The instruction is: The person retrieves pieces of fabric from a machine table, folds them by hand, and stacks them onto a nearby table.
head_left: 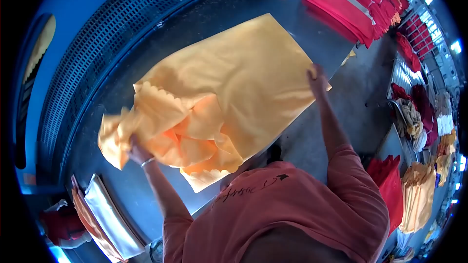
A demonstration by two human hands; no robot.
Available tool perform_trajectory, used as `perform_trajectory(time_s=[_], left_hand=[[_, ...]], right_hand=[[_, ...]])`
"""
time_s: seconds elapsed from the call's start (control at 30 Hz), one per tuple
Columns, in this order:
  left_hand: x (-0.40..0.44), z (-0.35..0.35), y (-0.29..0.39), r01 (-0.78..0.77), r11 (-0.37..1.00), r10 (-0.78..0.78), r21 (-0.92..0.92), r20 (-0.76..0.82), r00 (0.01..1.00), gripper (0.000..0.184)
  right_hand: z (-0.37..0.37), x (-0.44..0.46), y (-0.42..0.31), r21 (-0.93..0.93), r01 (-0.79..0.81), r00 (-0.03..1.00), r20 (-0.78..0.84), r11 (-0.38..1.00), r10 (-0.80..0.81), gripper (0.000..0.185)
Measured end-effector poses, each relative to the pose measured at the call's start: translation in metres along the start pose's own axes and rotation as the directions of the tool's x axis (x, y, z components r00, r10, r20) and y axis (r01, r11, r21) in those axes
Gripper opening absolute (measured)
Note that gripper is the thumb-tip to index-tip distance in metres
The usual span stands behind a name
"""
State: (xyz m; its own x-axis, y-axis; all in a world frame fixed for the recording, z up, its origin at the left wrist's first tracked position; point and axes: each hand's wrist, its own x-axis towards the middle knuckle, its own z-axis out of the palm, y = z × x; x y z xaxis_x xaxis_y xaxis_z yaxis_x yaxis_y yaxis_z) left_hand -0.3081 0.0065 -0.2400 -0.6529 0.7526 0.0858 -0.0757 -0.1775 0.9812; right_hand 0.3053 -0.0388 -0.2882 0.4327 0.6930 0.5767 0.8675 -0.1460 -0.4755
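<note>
A golden-yellow satin cloth (243,68) with a scalloped edge lies across a dark table in front of me. Its far part is spread fairly flat, while the near left part is bunched in loose folds with orange tones inside. My left hand (139,152) is closed on a gathered, motion-blurred bit of the cloth at the left, its fingertips partly hidden by the fabric. On the right, my right hand (318,82) pinches the cloth's edge near a corner, fingers on top.
Stacks of red cloth (341,12) lie at the table's far right end. A blue perforated panel (97,44) borders the far left side. Folded white cloth (109,214) sits at lower left. Yellow cloths (418,195) and red cloth (387,180) hang at right.
</note>
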Motion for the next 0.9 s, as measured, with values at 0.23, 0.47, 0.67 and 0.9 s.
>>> perform_trajectory(time_s=[0.23,0.47,0.67,0.9], left_hand=[[-0.191,0.204,-0.027,-0.49,0.78,-0.092,0.388,0.847,0.524,0.066],[-0.335,0.206,-0.024,-0.627,0.7,-0.197,0.343,0.936,0.292,0.101],[-0.337,0.202,-0.176,0.175,0.978,-0.201,0.115,0.751,0.629,0.06],[-0.294,0.05,-0.063,0.313,0.847,-0.49,0.429,0.405,0.772,0.049]], right_hand=[[-0.001,0.011,0.106,-0.102,-0.309,0.794,0.52,0.946,0.315,0.036],[-0.032,0.015,0.011,0.786,-0.613,0.728,0.6,-0.077,0.331,0.026],[-0.031,-0.015,-0.21,0.783,-0.159,0.666,0.534,0.601,-0.52,0.031],[-0.01,-0.046,-0.131,0.66,-0.656,0.708,0.706,0.366,-0.004,0.039]])
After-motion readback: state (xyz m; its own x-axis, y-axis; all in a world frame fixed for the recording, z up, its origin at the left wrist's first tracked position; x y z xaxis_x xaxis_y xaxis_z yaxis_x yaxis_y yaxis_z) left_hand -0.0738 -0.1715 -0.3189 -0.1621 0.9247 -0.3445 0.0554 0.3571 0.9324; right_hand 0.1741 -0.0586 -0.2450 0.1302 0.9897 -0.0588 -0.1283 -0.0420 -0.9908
